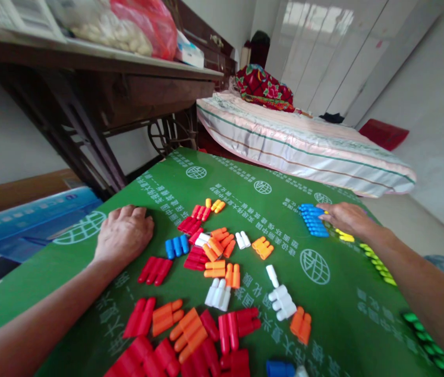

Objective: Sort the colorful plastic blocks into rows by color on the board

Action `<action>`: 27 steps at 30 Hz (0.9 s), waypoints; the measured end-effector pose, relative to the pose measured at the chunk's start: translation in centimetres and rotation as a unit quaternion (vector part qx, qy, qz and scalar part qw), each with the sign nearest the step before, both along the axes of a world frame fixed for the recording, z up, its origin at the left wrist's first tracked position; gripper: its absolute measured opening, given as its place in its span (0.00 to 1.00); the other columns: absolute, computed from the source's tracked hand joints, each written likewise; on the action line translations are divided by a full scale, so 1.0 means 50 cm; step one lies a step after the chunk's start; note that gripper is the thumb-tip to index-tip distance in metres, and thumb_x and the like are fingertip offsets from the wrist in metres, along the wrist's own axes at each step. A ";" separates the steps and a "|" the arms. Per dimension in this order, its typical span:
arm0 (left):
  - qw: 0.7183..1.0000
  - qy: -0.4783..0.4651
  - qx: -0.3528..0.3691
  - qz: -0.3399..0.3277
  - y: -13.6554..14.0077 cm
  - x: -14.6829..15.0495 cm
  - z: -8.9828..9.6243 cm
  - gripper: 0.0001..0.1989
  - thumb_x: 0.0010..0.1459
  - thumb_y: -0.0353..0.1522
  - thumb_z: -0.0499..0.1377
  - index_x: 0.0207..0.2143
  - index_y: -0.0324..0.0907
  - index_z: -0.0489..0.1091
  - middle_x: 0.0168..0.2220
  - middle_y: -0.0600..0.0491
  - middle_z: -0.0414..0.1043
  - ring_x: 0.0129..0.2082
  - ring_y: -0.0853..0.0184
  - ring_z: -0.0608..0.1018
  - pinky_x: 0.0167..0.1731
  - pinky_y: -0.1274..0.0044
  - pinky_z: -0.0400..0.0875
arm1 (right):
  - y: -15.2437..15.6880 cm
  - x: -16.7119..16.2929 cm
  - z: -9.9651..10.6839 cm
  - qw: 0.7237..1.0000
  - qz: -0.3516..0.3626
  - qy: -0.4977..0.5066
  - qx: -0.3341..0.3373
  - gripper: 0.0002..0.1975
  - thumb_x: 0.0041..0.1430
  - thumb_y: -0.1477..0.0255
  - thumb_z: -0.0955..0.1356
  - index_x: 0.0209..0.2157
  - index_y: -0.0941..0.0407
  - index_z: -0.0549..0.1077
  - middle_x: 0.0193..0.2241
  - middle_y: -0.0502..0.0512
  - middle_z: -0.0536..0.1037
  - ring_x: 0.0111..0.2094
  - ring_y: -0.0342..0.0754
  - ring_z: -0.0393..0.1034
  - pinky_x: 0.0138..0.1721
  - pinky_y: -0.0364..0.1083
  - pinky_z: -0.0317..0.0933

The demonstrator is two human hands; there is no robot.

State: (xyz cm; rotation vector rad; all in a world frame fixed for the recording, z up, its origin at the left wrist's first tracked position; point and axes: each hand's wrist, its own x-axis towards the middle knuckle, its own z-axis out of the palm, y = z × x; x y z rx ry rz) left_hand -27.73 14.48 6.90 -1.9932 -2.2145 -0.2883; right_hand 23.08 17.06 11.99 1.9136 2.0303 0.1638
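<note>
Several blue pieces (pixel 314 220) by right hand (pixel 345 217), fingers' hold unclear | left hand (pixel 123 234) on green board (pixel 245 280), fingers curled

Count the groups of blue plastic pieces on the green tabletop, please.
3: a large blue group at the right hand, a small blue group beside the left hand, and a partial blue group cut off by the picture's bottom edge. Others may be hidden.

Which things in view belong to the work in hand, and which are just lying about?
In the work:
- right hand, at the blue row
- left hand, on the green tabletop
- loose red pieces, orange pieces, white pieces
- lime row

Lying about:
- red bag
- floral bundle
- bed
</note>
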 end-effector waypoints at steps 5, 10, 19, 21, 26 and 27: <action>0.999 -0.031 0.003 -0.011 0.002 -0.001 0.000 0.34 0.54 0.46 0.34 0.58 0.48 0.61 0.45 0.39 0.65 0.51 0.44 0.63 0.49 0.55 0.61 | 0.012 0.013 -0.011 1.000 -0.001 0.012 -0.004 0.24 0.61 0.61 0.61 0.58 0.49 0.66 0.49 0.58 0.76 0.49 0.58 0.71 0.46 0.50 0.64; 0.999 -0.046 0.008 -0.013 0.005 -0.008 -0.007 0.35 0.53 0.47 0.35 0.60 0.50 0.57 0.45 0.40 0.64 0.51 0.43 0.62 0.49 0.54 0.60 | 0.017 0.019 -0.021 1.000 0.008 0.012 -0.015 0.25 0.63 0.61 0.59 0.60 0.50 0.64 0.52 0.58 0.74 0.52 0.56 0.70 0.48 0.50 0.63; 0.998 -0.053 0.018 -0.024 0.011 -0.017 -0.016 0.36 0.52 0.48 0.38 0.64 0.55 0.49 0.44 0.44 0.67 0.50 0.43 0.63 0.48 0.53 0.60 | 0.022 0.012 -0.017 0.999 0.011 0.021 -0.028 0.26 0.62 0.62 0.59 0.61 0.50 0.63 0.53 0.58 0.74 0.52 0.55 0.69 0.49 0.50 0.63; 0.998 -0.056 0.019 -0.024 0.010 -0.016 -0.015 0.36 0.52 0.47 0.39 0.64 0.55 0.49 0.45 0.44 0.68 0.50 0.43 0.63 0.48 0.53 0.60 | 0.022 0.014 -0.018 0.999 0.013 0.021 -0.026 0.26 0.62 0.61 0.59 0.60 0.50 0.64 0.52 0.58 0.74 0.52 0.55 0.69 0.49 0.50 0.63; 0.998 -0.053 0.022 -0.020 0.008 -0.014 -0.013 0.34 0.53 0.46 0.41 0.62 0.53 0.54 0.46 0.42 0.68 0.50 0.43 0.64 0.47 0.55 0.60 | 0.023 0.022 -0.024 0.999 0.019 0.035 -0.013 0.25 0.61 0.62 0.61 0.59 0.50 0.66 0.50 0.58 0.76 0.50 0.56 0.71 0.48 0.51 0.63; 0.998 -0.053 0.022 -0.018 0.008 -0.014 -0.013 0.33 0.53 0.46 0.41 0.62 0.54 0.55 0.45 0.42 0.68 0.50 0.44 0.64 0.47 0.55 0.60 | 0.023 0.023 -0.025 0.999 0.018 0.038 -0.010 0.25 0.61 0.62 0.61 0.59 0.50 0.66 0.50 0.58 0.76 0.50 0.56 0.71 0.48 0.51 0.63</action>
